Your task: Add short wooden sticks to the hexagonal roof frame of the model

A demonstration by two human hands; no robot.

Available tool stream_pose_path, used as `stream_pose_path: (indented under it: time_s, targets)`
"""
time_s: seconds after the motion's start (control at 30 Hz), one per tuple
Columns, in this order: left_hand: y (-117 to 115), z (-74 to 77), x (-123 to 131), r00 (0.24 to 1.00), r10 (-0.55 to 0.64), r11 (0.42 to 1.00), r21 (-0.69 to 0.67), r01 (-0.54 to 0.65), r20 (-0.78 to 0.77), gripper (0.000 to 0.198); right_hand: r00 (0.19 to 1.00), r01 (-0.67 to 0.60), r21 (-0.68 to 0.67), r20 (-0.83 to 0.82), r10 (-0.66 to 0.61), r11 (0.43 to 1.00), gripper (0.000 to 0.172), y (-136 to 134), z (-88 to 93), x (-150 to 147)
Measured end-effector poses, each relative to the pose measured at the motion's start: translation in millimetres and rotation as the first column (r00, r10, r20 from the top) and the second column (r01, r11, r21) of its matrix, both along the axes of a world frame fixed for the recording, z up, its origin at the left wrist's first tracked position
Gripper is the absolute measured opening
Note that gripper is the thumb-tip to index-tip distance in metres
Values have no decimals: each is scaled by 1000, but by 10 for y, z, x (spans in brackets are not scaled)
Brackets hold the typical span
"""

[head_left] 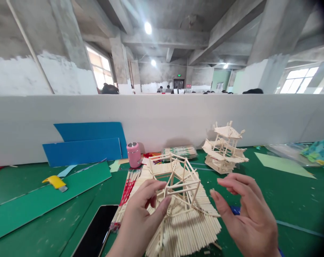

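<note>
A frame of thin wooden sticks (181, 189) stands over a base of sticks laid side by side (188, 233), which has an opening in its middle. My left hand (148, 210) is at the frame's near left corner, thumb and forefinger around a stick joint there. To the right of the frame, my right hand (244, 210) is held up with thumb and fingers apart and nothing between them. Something blue, partly hidden, lies behind the right hand.
A stick pagoda model (224, 150) stands at the back right. Behind the base are a pink flask (134, 155) and bundled sticks (180, 152). Left lie a phone (97, 230), a yellow cutter (55, 182) and a green board (52, 198). Blue boards (83, 151) lean on the white partition (162, 114).
</note>
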State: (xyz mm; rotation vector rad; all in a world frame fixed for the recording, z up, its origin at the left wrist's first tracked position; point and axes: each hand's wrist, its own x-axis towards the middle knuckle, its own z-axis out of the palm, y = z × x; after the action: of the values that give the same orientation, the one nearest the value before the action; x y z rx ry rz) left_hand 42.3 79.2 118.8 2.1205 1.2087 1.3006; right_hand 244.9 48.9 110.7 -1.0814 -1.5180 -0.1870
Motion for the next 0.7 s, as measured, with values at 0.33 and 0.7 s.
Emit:
stream_pose_path:
  time_s: [0.33, 0.7]
  targets:
    - [43, -2, 58, 992, -40, 994, -94, 51, 117, 16, 903, -28, -133, 423, 82, 991, 29, 176, 218, -150]
    - [66, 8, 70, 986, -65, 989, -118, 84, 151, 13, 820, -83, -252, 533, 210, 964, 18, 299, 347, -296]
